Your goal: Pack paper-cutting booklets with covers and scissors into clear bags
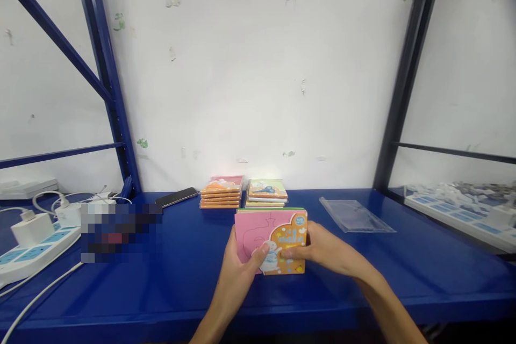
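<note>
Upright above the blue table, a stack of coloured craft paper sheets [252, 231] faces me, pink in front with a printed outline and an orange illustrated section on its right side. Green and yellow edges show behind the pink. My left hand [244, 260] grips the stack at its left side, thumb across the front. On the right side, my right hand [318, 247] holds it too, thumb on the orange part and the other fingers hidden behind. Off to the right lies a flat clear plastic sleeve [355, 216].
Behind the hands stand two piles, packaged orange-edged craft packs [221, 193] and yellowish craft packs [266, 191]. A black phone [176, 196] lies at the back left. Power strips with cables [36, 250] are at far left. Blue posts [108, 75] frame the table [181, 279] before a white wall.
</note>
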Demonstrator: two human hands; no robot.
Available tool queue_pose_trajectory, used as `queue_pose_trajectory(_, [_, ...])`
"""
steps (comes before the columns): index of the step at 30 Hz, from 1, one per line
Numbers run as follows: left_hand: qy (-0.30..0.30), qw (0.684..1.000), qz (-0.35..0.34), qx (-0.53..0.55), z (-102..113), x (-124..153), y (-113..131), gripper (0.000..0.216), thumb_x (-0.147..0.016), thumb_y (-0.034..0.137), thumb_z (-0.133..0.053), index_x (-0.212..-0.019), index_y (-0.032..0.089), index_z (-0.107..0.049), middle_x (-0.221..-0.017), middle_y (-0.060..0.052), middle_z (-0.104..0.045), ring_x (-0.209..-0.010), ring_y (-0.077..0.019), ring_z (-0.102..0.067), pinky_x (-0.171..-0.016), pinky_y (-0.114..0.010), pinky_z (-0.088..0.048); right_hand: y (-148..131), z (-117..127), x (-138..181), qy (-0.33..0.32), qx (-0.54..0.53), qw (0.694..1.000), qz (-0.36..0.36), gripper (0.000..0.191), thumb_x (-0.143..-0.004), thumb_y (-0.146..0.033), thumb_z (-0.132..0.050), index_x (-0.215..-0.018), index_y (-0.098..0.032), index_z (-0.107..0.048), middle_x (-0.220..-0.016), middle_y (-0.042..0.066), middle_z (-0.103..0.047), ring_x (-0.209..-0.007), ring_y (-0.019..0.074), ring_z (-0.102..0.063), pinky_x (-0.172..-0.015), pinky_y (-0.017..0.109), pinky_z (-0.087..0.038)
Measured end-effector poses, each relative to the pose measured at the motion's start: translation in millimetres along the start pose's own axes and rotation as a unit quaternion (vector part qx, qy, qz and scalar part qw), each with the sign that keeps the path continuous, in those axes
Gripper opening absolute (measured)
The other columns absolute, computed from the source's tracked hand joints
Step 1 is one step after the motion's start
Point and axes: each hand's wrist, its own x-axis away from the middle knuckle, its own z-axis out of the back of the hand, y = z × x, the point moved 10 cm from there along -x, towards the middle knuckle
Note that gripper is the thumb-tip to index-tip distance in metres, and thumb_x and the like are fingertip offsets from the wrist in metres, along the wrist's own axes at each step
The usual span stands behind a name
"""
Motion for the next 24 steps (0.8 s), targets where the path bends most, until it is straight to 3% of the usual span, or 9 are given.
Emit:
queue_pose_trajectory(5, [0.014, 0.999, 0.034, -0.004, 6, -1, -6, 0.069, -0.067, 0.045, -0.090, -0.126, 0.016, -0.066, -0.114, -0.014, -0.079, -0.106, -0.0352, -0.073, -0.086, -0.039, -0.060, -8, 1, 3, -0.006, -0.028, 1.000, -0.002, 0.045, -0.080, -0.042, -0.080, -0.120, -0.022, -0.074, -0.114, 0.005, -0.080, -0.106, 0.0314, -0.074, -0.095, 0.045, -0.058])
queue_pose_trajectory(9, [-0.014, 0.999, 0.042, -0.030, 3, -2, -8, 0.075, -0.066, 0.044, -0.091, -0.130, 0.015, -0.066, -0.113, -0.015, -0.080, -0.101, -0.0342, -0.075, -0.083, -0.039, -0.061, -17, 8, 7, 0.028, -0.004, 1.000, 0.011, 0.040, -0.083, -0.044, -0.078, -0.117, -0.024, -0.075, -0.113, 0.004, -0.080, -0.104, 0.0320, -0.075, -0.094, 0.046, -0.059])
queue_pose_trajectory(14, [-0.029, 0.998, 0.054, -0.025, 0, -3, -14, 0.064, -0.066, 0.044, -0.091, -0.118, 0.012, -0.073, -0.110, -0.015, -0.081, -0.097, -0.0337, -0.077, -0.084, -0.041, -0.062, -11, 8, 1, 0.061, 0.027, 0.998, 0.008, 0.036, -0.087, -0.048, -0.074, -0.112, -0.023, -0.076, -0.109, 0.004, -0.081, -0.104, 0.0327, -0.075, -0.091, 0.046, -0.060])
queue_pose_trajectory(18, [-0.057, 0.997, 0.044, -0.039, -8, -3, -14, 0.056, -0.068, 0.040, -0.090, -0.115, 0.014, -0.076, -0.110, -0.014, -0.081, -0.101, -0.0355, -0.076, -0.088, -0.044, -0.061, -16, 16, 9, 0.013, 0.057, 0.998, 0.016, 0.044, -0.083, -0.044, -0.079, -0.121, -0.025, -0.073, -0.112, 0.004, -0.080, -0.103, 0.0290, -0.075, -0.091, 0.043, -0.060])
queue_pose_trajectory(20, [-0.053, 0.996, 0.050, -0.049, -6, -3, -15, 0.052, -0.069, 0.041, -0.089, -0.112, 0.014, -0.077, -0.110, -0.014, -0.081, -0.101, -0.0364, -0.076, -0.088, -0.045, -0.061, -17, 48, 22, 0.051, 0.109, 0.992, 0.023, 0.044, -0.084, -0.047, -0.076, -0.123, -0.027, -0.071, -0.116, 0.005, -0.078, -0.107, 0.0263, -0.073, -0.095, 0.040, -0.058])
queue_pose_trajectory(22, [-0.055, 0.995, 0.067, -0.050, -6, -3, -18, 0.052, -0.068, 0.042, -0.090, -0.111, 0.014, -0.078, -0.111, -0.014, -0.081, -0.102, -0.0371, -0.075, -0.088, -0.046, -0.061, -8, 107, 43, 0.180, 0.188, 0.966, 0.007, 0.041, -0.093, -0.055, -0.062, -0.121, -0.027, -0.071, -0.120, 0.007, -0.077, -0.112, 0.0254, -0.071, -0.098, 0.038, -0.056])
queue_pose_trajectory(23, [-0.060, 0.994, 0.075, -0.047, -6, -3, -20, 0.053, -0.068, 0.042, -0.090, -0.112, 0.014, -0.078, -0.111, -0.014, -0.080, -0.102, -0.0372, -0.075, -0.089, -0.046, -0.061, 2, 139, 57, 0.251, 0.243, 0.937, -0.019, 0.046, -0.097, -0.059, -0.052, -0.124, -0.026, -0.070, -0.125, 0.008, -0.075, -0.116, 0.0264, -0.070, -0.099, 0.038, -0.055])
queue_pose_trajectory(24, [-0.068, 0.994, 0.077, -0.043, -6, -3, -22, 0.054, -0.069, 0.043, -0.090, -0.114, 0.015, -0.077, -0.112, -0.014, -0.080, -0.103, -0.0371, -0.075, -0.091, -0.047, -0.060, 15, 171, 73, 0.323, 0.316, 0.890, -0.065, 0.052, -0.099, -0.062, -0.044, -0.126, -0.026, -0.069, -0.125, 0.009, -0.075, -0.115, 0.0274, -0.070, -0.098, 0.039, -0.055])
